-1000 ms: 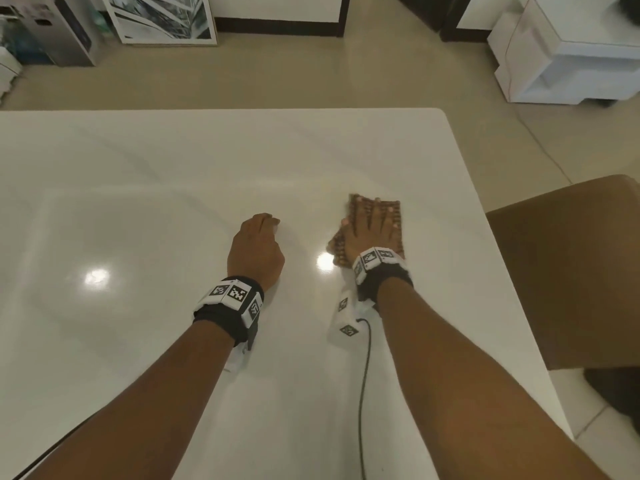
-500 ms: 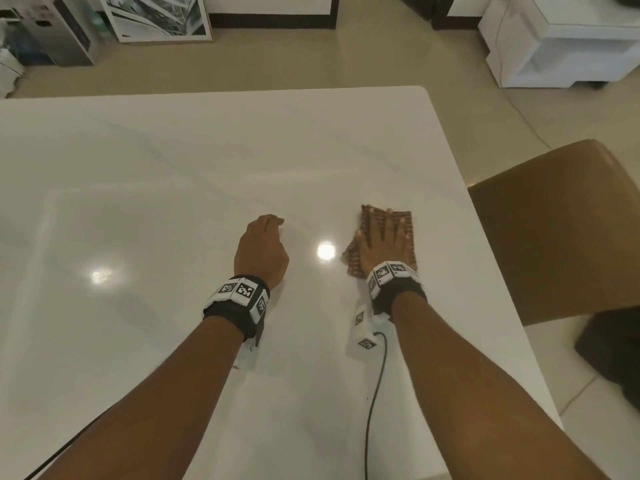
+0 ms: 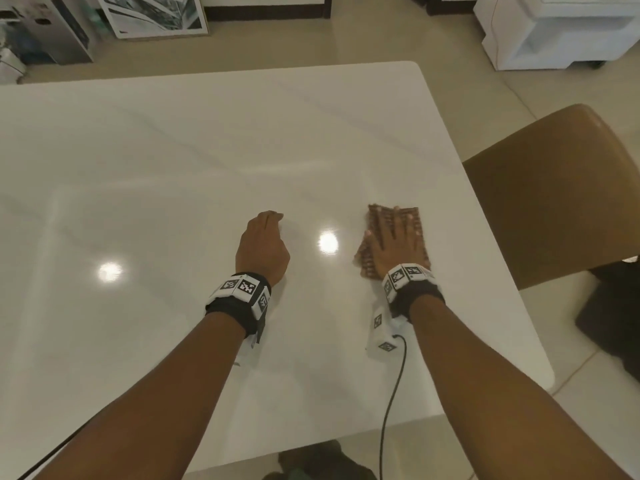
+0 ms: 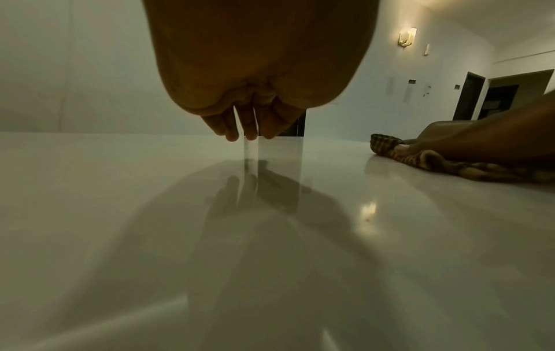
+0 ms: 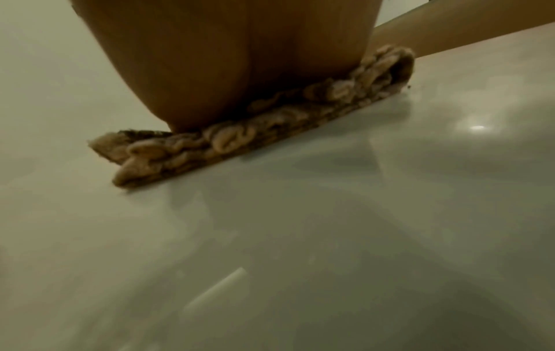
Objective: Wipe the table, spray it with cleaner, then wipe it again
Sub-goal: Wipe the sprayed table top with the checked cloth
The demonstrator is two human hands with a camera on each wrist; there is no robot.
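Drawn back toward the body since 1.0 s ago: right hand (image 3: pixel 394 242), flat, fingers spread, pressing the brown ribbed folded cloth (image 3: pixel 417 220) onto the glossy white table (image 3: pixel 207 150); a wiping stroke likely under way. Beside it, well apart to the left, left hand (image 3: pixel 263 249) resting unmoved, fingers loosely curled, tips touching the surface, holding nothing. Beyond the right hand, tan rounded chair (image 3: pixel 561 188). No spray bottle in view.

White glossy table (image 3: pixel 207 150) w/ two light glares. Brown ribbed cloth (image 3: pixel 417 220) lies flat on it nr the right edge, right hand (image 3: pixel 394 242) pressed on top. Left hand (image 3: pixel 263 249) rests left of cloth, fingertips on the tabletop.
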